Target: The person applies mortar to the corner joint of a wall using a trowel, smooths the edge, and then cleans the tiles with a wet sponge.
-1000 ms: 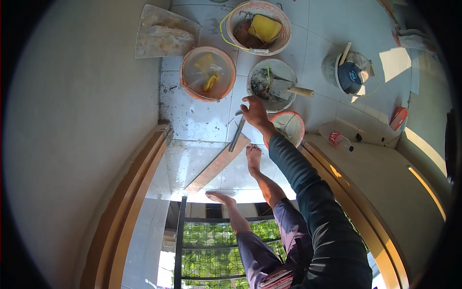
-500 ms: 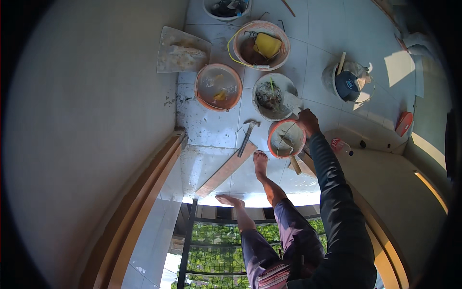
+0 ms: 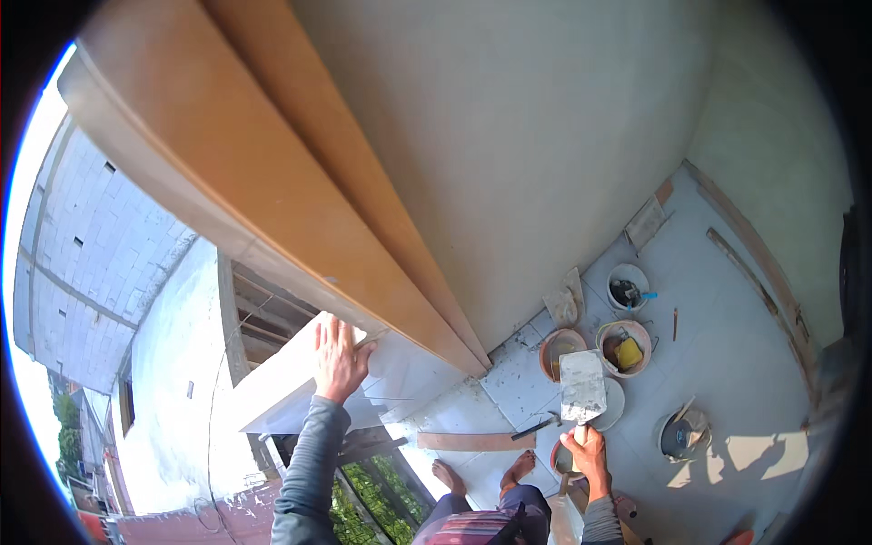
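Note:
My right hand [image 3: 589, 457] is closed round the handle of a rectangular trowel [image 3: 582, 384]. Its pale, smeared blade points away from me, above the buckets on the floor. My left hand [image 3: 338, 365] is raised at the edge of the white wall ledge [image 3: 282, 372], just beside the orange-brown door frame [image 3: 300, 200]. Its fingers stretch forward against the surface. A small pale patch shows by the fingertips, too unclear to name. Below the trowel stands a white bucket [image 3: 612, 406], partly hidden by the blade. An orange-rimmed bucket [image 3: 559, 457] is half hidden behind my right hand.
On the tiled floor are a round tub [image 3: 550, 361], a bucket with a yellow thing [image 3: 627, 350], a dark-filled bucket [image 3: 627, 287] and another bucket [image 3: 677, 438]. A hammer [image 3: 538, 426] and a wooden plank [image 3: 472, 442] lie near my feet. Long boards [image 3: 758, 282] lie at right.
The view has swung left toward the door frame. My right hand has lifted the trowel out of the white bucket. My left hand has come into view against the wall edge.

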The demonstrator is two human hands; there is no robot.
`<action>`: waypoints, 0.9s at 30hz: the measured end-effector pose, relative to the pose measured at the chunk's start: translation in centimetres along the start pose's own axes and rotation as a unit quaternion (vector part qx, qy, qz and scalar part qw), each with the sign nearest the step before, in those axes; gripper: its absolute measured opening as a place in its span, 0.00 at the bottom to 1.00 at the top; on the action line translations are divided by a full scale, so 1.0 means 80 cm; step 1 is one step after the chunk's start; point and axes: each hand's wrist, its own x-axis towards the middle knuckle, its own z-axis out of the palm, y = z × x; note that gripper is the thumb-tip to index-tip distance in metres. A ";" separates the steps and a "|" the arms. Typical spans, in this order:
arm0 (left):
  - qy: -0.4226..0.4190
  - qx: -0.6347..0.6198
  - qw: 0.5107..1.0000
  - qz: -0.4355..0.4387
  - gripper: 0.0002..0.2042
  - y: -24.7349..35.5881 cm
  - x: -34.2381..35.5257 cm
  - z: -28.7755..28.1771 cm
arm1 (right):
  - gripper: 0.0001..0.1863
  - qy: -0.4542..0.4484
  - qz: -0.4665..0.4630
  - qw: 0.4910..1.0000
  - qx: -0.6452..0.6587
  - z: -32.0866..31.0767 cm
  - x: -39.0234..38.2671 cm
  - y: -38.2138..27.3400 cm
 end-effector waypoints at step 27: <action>0.140 -0.101 0.965 -0.196 0.25 -0.228 -0.119 -0.032 | 0.25 0.119 -0.441 0.790 -0.409 -0.036 -0.100 -0.638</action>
